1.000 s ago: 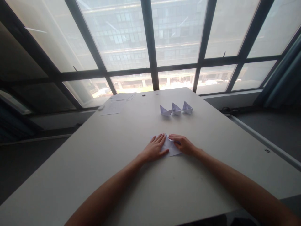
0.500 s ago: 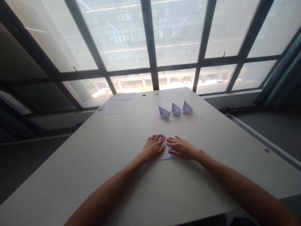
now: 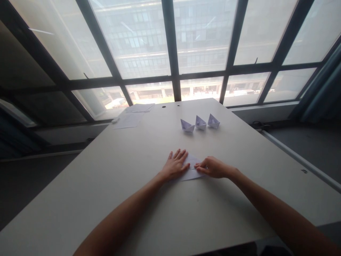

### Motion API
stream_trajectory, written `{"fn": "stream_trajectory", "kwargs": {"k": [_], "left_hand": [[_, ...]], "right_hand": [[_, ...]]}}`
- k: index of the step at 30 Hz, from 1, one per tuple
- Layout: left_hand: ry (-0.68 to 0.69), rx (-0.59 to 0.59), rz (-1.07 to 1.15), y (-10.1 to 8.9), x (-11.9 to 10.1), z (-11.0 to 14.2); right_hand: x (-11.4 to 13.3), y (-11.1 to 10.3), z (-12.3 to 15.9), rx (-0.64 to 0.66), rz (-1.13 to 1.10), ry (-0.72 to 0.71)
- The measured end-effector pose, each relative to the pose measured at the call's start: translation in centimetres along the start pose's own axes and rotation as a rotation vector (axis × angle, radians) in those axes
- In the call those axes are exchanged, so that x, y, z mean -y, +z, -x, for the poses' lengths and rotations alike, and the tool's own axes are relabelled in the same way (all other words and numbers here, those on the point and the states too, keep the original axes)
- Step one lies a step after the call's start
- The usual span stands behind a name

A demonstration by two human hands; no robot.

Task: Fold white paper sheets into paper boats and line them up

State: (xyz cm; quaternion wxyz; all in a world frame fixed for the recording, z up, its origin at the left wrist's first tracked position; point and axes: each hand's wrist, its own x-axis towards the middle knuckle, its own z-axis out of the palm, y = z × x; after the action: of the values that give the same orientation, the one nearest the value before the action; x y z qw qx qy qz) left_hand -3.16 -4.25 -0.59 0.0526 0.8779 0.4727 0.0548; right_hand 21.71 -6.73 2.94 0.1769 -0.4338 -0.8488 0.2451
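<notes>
A folded piece of white paper (image 3: 192, 172) lies flat on the grey table (image 3: 133, 185) in front of me. My left hand (image 3: 176, 165) rests on its left part with fingers stretched out flat. My right hand (image 3: 213, 167) sits at the paper's right side, its fingers curled and its fingertips pinched on the paper's edge. Further back stand three small folded paper boats (image 3: 200, 123) in a row.
A stack of loose white sheets (image 3: 133, 115) lies at the table's far left corner, with a small pale object (image 3: 115, 121) beside it. Large windows with dark frames rise behind the table. A dark curtain (image 3: 319, 92) hangs at the right.
My right hand has gone from lying flat on the paper to pinching its edge, and has shifted right. My left hand has slid slightly forward with its fingers spread.
</notes>
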Motion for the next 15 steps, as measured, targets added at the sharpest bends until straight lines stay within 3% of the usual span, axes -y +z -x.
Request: {"fn": "stream_trajectory", "kwargs": {"k": [3,7,9,15], "left_hand": [[-0.007,0.009,0.010,-0.6,-0.3,0.1],[-0.011,-0.001,0.022,-0.9,-0.6,0.2],[-0.007,-0.012,0.028,-0.9,-0.6,0.2],[-0.011,-0.036,0.022,-0.3,-0.4,0.2]], "right_hand": [[-0.9,0.1,-0.5,0.035,-0.096,-0.015],[-1.3,1.8,-1.4,-0.226,-0.117,-0.004],[-1.0,2.8,-1.7,-0.273,-0.044,-0.055],[-0.1,4.7,-1.6,0.011,0.212,-0.167]]}}
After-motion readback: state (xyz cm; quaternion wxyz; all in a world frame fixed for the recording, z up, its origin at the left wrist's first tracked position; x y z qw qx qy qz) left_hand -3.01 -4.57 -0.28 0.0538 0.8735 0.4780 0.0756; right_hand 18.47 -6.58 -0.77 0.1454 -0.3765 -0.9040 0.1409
